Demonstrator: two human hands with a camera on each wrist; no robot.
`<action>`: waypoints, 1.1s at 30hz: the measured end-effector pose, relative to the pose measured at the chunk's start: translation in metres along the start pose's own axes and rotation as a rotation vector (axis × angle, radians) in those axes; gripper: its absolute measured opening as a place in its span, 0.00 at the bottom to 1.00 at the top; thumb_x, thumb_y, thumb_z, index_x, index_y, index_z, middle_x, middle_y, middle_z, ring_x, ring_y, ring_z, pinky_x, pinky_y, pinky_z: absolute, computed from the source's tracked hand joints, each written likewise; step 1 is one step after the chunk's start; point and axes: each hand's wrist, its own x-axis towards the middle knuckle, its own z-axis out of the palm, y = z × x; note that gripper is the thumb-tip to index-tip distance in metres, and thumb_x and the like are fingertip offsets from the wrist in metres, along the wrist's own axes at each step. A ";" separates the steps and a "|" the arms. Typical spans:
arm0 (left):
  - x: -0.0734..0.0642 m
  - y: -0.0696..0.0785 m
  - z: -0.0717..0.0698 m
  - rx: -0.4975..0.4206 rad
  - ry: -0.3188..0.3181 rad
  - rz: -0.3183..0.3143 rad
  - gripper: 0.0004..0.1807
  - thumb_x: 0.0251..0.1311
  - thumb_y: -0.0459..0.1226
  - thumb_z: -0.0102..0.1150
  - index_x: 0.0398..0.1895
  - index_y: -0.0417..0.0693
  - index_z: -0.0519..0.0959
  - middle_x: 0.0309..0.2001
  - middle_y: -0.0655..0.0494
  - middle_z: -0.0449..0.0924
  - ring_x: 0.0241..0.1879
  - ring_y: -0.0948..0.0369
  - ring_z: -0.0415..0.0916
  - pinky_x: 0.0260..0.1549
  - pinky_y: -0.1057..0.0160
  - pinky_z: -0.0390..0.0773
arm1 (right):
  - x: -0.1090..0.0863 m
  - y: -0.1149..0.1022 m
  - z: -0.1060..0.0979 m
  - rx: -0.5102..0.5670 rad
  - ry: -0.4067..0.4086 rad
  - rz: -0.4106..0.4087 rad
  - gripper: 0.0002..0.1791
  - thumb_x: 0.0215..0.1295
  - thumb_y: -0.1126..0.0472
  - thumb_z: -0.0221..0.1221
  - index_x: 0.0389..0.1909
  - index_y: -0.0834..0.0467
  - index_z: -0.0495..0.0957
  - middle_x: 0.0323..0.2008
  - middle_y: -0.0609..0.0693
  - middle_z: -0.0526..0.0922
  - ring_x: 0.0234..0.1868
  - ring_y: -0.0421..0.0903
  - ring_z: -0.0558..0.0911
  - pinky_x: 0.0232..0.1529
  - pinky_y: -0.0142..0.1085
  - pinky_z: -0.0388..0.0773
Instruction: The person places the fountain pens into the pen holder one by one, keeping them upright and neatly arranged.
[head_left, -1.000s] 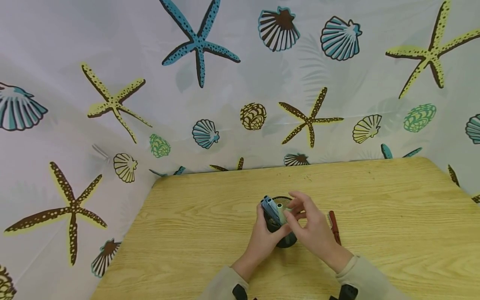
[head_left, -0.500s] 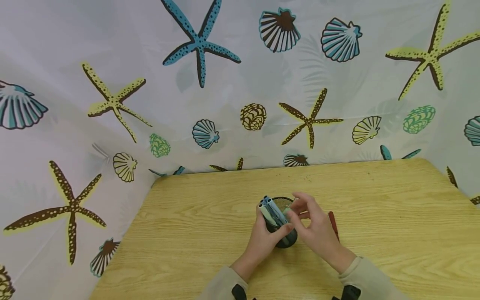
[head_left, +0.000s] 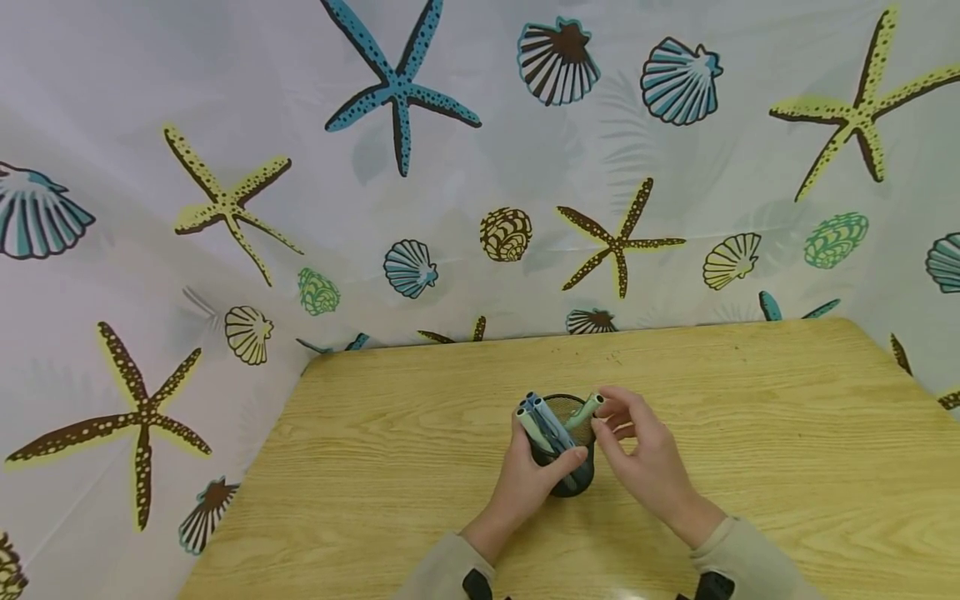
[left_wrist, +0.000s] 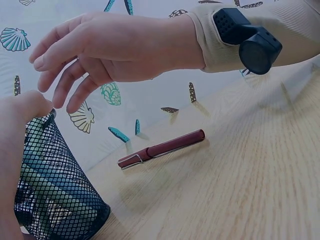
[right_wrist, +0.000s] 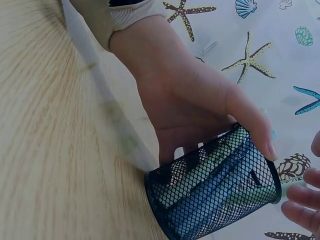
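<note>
My left hand (head_left: 523,479) grips a black mesh pen cup (head_left: 576,483), which tilts on the table in the head view. Several blue pens (head_left: 553,427) and a pale green pen (head_left: 531,425) lean to the left inside it. Another green pen (head_left: 588,408) leans against the right side of the rim. Just beside that pen is my right hand (head_left: 647,454), its fingers loosely bent and apart from the thumb, holding nothing. The left wrist view shows the right hand (left_wrist: 100,50) above the cup's mouth. Through the mesh, the pens' lower parts show in the right wrist view.
A dark red pen (left_wrist: 162,149) with a metal clip lies on the wooden table (head_left: 375,467), to the right of the cup; my right hand hides it in the head view. A cloth (head_left: 465,167) printed with starfish and shells hangs behind the table.
One green pen has come to lean left beside the blue pens. The other green pen now leans out to the right. My right hand has drawn slightly right, covering the red pen.
</note>
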 end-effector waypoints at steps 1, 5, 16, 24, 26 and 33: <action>0.000 0.000 0.000 0.001 0.001 -0.001 0.44 0.54 0.46 0.65 0.68 0.54 0.48 0.52 0.53 0.67 0.50 0.60 0.70 0.49 0.59 0.71 | -0.001 0.001 -0.001 -0.002 0.000 0.007 0.28 0.50 0.79 0.63 0.54 0.64 0.71 0.36 0.53 0.78 0.32 0.45 0.78 0.28 0.37 0.77; 0.000 0.001 0.000 -0.007 0.000 -0.002 0.43 0.54 0.45 0.65 0.67 0.56 0.49 0.53 0.55 0.67 0.50 0.61 0.69 0.50 0.59 0.70 | -0.002 -0.001 -0.004 -0.015 0.002 0.028 0.25 0.51 0.78 0.62 0.52 0.66 0.72 0.36 0.52 0.78 0.32 0.44 0.78 0.30 0.32 0.76; -0.001 0.002 0.000 -0.009 0.005 0.007 0.43 0.53 0.45 0.66 0.67 0.56 0.49 0.55 0.50 0.67 0.51 0.61 0.69 0.50 0.58 0.70 | -0.006 0.005 -0.015 -0.056 -0.007 0.069 0.23 0.55 0.75 0.61 0.52 0.62 0.72 0.36 0.51 0.78 0.32 0.41 0.78 0.24 0.34 0.76; -0.001 0.000 0.000 0.000 0.009 0.012 0.46 0.53 0.46 0.66 0.69 0.56 0.47 0.55 0.51 0.67 0.51 0.61 0.69 0.51 0.58 0.69 | -0.011 0.013 -0.021 -0.095 -0.011 0.105 0.21 0.55 0.74 0.62 0.50 0.63 0.73 0.35 0.52 0.78 0.30 0.41 0.77 0.23 0.32 0.75; -0.001 0.000 0.000 0.003 0.011 0.007 0.46 0.53 0.46 0.66 0.69 0.57 0.47 0.55 0.52 0.67 0.51 0.62 0.69 0.50 0.58 0.69 | -0.012 0.014 -0.023 -0.099 -0.013 0.118 0.20 0.55 0.74 0.62 0.50 0.63 0.73 0.35 0.53 0.78 0.30 0.41 0.77 0.23 0.32 0.75; -0.001 0.000 0.000 -0.007 0.000 0.000 0.47 0.53 0.47 0.66 0.69 0.58 0.46 0.56 0.47 0.66 0.51 0.60 0.70 0.50 0.58 0.70 | -0.016 0.022 -0.029 -0.141 -0.019 0.139 0.19 0.56 0.74 0.61 0.50 0.63 0.74 0.35 0.51 0.77 0.29 0.40 0.76 0.23 0.32 0.75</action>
